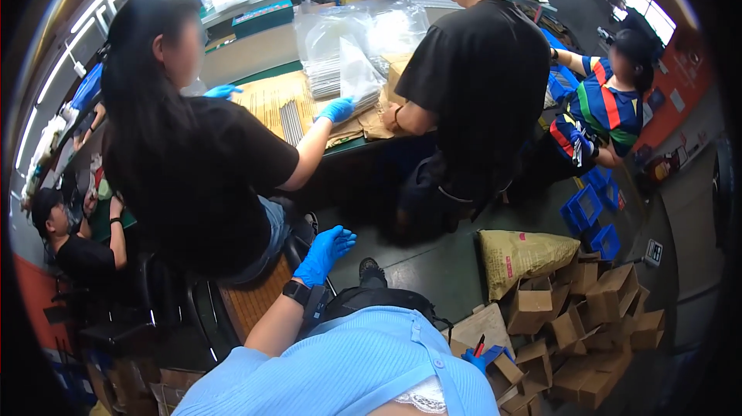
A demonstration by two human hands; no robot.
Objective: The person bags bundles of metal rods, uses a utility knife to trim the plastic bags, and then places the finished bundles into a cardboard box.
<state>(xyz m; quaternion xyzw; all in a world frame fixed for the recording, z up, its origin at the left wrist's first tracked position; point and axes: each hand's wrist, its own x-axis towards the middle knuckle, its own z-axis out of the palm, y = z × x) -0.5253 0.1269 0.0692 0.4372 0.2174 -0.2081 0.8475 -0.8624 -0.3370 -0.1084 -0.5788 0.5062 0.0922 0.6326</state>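
Note:
My left hand (328,256), in a blue glove, is held out in front of my body with its fingers stretched and nothing in it. A dark watch (296,291) is on that wrist. Low at my right side, my right hand (472,359), also gloved in blue, is partly hidden by my sleeve. It grips a slim red box cutter (479,346) with a dark tip, pointing up. Close to it lie a piece of cardboard (481,329) and several open cardboard boxes (533,304).
A worker at the left reaches over a workbench (340,146) with metal rods (292,122) on brown paper. Another worker (487,84) stands beside them, and a third (610,99) is at the right. A yellow sack (525,261), blue bins (583,207) and a wooden seat (259,300) are on the floor.

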